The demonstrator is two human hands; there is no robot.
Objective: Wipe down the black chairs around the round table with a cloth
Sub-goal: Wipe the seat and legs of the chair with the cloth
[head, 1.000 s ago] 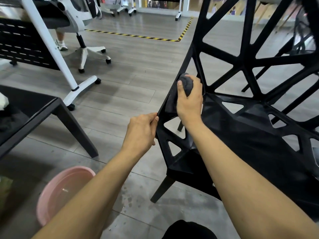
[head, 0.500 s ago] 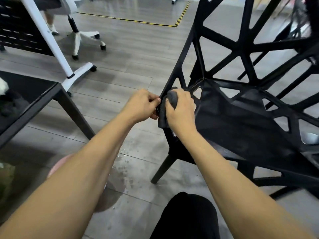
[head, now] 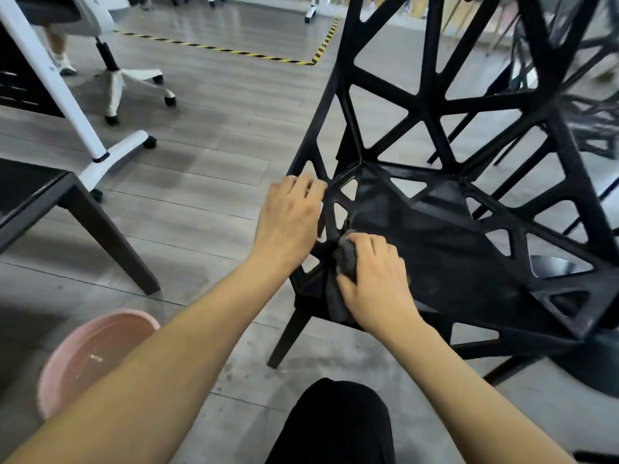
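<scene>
A black chair (head: pixel 435 236) with a triangular lattice back and seat fills the right half of the head view. My left hand (head: pixel 288 219) grips the chair's left side frame, fingers curled over its edge. My right hand (head: pixel 371 276) holds a dark grey cloth (head: pixel 338 289) bunched against the seat's front-left corner; part of the cloth hangs below the seat edge. A second black chair (head: pixel 582 105) stands blurred at the far right.
A pink basin (head: pixel 90 349) holding some water sits on the floor at lower left. A dark low table (head: pixel 50 202) stands left. A white office chair base (head: pixel 130 78) and a white frame leg (head: pixel 110 155) lie beyond. My dark-clothed knee (head: pixel 335 423) is at the bottom.
My right hand has slid the cloth down the chair's left frame from backrest level to the seat's front corner. My left hand has shifted up along the side frame.
</scene>
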